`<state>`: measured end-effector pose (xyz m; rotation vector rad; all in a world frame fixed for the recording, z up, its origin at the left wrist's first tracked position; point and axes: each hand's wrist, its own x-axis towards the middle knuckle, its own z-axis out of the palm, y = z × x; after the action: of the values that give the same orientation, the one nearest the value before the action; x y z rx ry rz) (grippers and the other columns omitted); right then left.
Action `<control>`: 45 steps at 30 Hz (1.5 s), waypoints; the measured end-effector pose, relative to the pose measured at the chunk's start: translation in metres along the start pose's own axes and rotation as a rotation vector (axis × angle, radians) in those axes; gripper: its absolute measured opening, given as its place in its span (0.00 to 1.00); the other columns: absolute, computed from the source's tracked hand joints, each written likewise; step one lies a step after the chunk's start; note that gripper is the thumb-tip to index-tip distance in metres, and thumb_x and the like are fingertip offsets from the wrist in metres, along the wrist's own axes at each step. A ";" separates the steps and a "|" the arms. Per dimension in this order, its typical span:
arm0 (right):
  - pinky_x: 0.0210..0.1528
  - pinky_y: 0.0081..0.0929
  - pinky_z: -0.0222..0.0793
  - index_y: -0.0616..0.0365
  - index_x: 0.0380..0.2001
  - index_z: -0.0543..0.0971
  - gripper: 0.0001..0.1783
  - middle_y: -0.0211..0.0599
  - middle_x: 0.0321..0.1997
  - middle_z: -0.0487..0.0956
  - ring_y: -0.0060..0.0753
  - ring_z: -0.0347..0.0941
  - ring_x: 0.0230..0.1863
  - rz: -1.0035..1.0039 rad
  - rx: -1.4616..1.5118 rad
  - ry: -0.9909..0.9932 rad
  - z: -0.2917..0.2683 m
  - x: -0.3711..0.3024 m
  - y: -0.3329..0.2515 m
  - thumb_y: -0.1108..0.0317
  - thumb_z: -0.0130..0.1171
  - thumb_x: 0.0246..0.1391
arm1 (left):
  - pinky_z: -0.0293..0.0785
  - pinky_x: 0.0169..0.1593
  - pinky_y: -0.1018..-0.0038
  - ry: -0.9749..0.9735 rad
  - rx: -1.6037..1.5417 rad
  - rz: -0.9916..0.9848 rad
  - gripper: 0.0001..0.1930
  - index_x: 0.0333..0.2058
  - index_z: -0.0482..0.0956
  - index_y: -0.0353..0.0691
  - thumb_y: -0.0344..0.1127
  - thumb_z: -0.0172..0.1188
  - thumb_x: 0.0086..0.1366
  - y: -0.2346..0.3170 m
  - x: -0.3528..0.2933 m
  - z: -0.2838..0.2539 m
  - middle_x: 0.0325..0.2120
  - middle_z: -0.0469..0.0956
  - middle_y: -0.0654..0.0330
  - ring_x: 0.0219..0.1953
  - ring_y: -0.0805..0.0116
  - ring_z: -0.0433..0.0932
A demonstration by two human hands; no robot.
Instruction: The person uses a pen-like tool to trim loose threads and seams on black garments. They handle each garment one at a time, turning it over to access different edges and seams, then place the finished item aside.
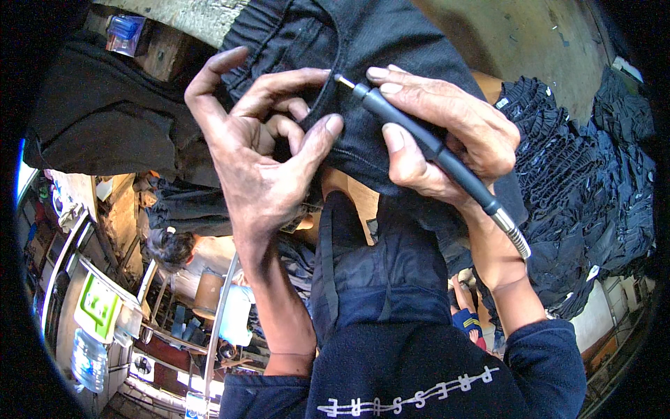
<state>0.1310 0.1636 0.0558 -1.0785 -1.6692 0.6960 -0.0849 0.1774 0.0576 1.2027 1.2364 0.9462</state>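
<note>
A black cloth garment (398,42) with gathered folds and a stitched seam lies under both hands. My left hand (262,143) grips its edge, with a strip of the cloth between the forefinger and thumb. One finger of that hand sticks up and away. My right hand (453,126) is closed round a pen-shaped rotary tool (412,129), which has a slim black handle and a springy metal sleeve at its rear end. The tool's thin metal tip points at the cloth edge, close to my left forefinger. Whether the tip touches the cloth I cannot tell.
A large heap of black garments (551,181) is piled at the right. More dark cloth (105,105) hangs at the left, below a small box with blue things (125,35). Farther off at the left are another person (174,251), a green tray (98,307) and a clear plastic bottle (89,359).
</note>
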 end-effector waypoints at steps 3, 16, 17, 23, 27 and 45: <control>0.59 0.45 0.84 0.72 0.45 0.86 0.16 0.60 0.45 0.89 0.54 0.89 0.50 -0.002 0.014 0.000 0.001 0.000 -0.002 0.78 0.70 0.51 | 0.71 0.34 0.88 0.001 0.005 0.003 0.51 0.71 0.50 0.41 0.18 0.78 0.58 -0.001 0.000 0.000 0.51 0.85 0.46 0.34 0.82 0.75; 0.56 0.47 0.86 0.73 0.43 0.86 0.16 0.59 0.41 0.89 0.54 0.90 0.47 -0.076 -0.019 -0.098 -0.002 0.000 0.006 0.77 0.71 0.49 | 0.74 0.35 0.87 0.006 0.015 0.013 0.51 0.71 0.51 0.40 0.17 0.78 0.58 -0.002 -0.001 -0.001 0.47 0.85 0.47 0.35 0.80 0.79; 0.56 0.47 0.86 0.73 0.43 0.86 0.16 0.59 0.41 0.89 0.54 0.90 0.47 -0.087 -0.005 -0.097 -0.001 0.000 0.007 0.77 0.71 0.49 | 0.74 0.35 0.87 0.013 -0.002 -0.001 0.51 0.71 0.50 0.40 0.17 0.77 0.58 -0.002 -0.002 -0.001 0.47 0.85 0.47 0.35 0.79 0.79; 0.58 0.43 0.84 0.70 0.47 0.86 0.15 0.56 0.44 0.89 0.51 0.89 0.50 0.109 0.083 -0.037 -0.019 -0.012 -0.007 0.67 0.67 0.64 | 0.76 0.36 0.82 0.063 0.247 0.050 0.51 0.69 0.54 0.40 0.24 0.82 0.55 0.023 -0.009 0.010 0.46 0.85 0.52 0.40 0.72 0.82; 0.64 0.39 0.78 0.64 0.54 0.85 0.13 0.51 0.51 0.88 0.40 0.85 0.57 0.371 0.187 0.417 -0.060 -0.047 -0.033 0.70 0.62 0.72 | 0.71 0.66 0.53 0.322 0.959 0.210 0.60 0.69 0.64 0.33 0.52 0.89 0.44 0.076 -0.002 0.008 0.64 0.75 0.41 0.61 0.46 0.76; 0.75 0.48 0.66 0.60 0.60 0.78 0.34 0.50 0.65 0.82 0.53 0.76 0.68 0.297 -0.466 0.170 -0.078 -0.172 -0.078 0.70 0.82 0.51 | 0.75 0.56 0.51 -0.154 0.681 -0.143 0.33 0.50 0.88 0.35 0.45 0.73 0.42 0.025 0.028 0.016 0.46 0.86 0.39 0.52 0.42 0.85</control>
<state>0.1979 -0.0289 0.0747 -1.6929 -1.5756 0.3868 -0.0635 0.2066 0.0767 1.6442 1.5501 0.3109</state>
